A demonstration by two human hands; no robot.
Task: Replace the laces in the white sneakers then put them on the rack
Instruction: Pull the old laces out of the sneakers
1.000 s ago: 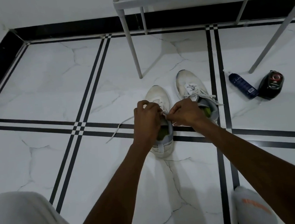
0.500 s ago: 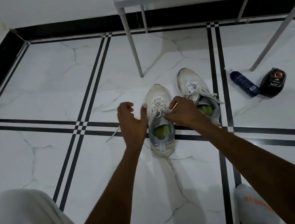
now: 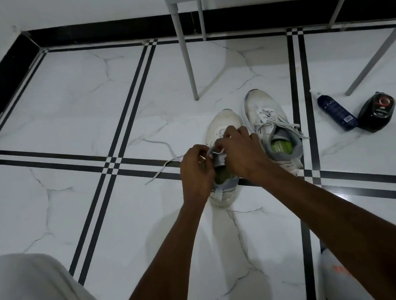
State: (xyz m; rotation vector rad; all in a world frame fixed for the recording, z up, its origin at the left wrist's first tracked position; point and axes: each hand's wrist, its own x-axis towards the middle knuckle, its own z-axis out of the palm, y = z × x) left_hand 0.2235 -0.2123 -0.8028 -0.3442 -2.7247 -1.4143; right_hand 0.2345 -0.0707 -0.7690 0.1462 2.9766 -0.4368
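Both hands, left hand [image 3: 195, 170] and right hand [image 3: 238, 152], pinch the lace [image 3: 162, 170] over the near sneaker [image 3: 223, 121]; beneath lies white marble tile floor [image 3: 61, 104], black-striped; rack [image 3: 186, 51] beyond.

white sneakers [image 3: 223, 124] with green insoles, white marble floor [image 3: 86, 101] striped black, navy bottle [image 3: 336, 115]

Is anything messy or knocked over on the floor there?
Yes. The dark blue bottle lies on its side on the floor beside a black container, right of the sneakers. A loose lace end trails across the tiles from the left sneaker that both hands are lacing.
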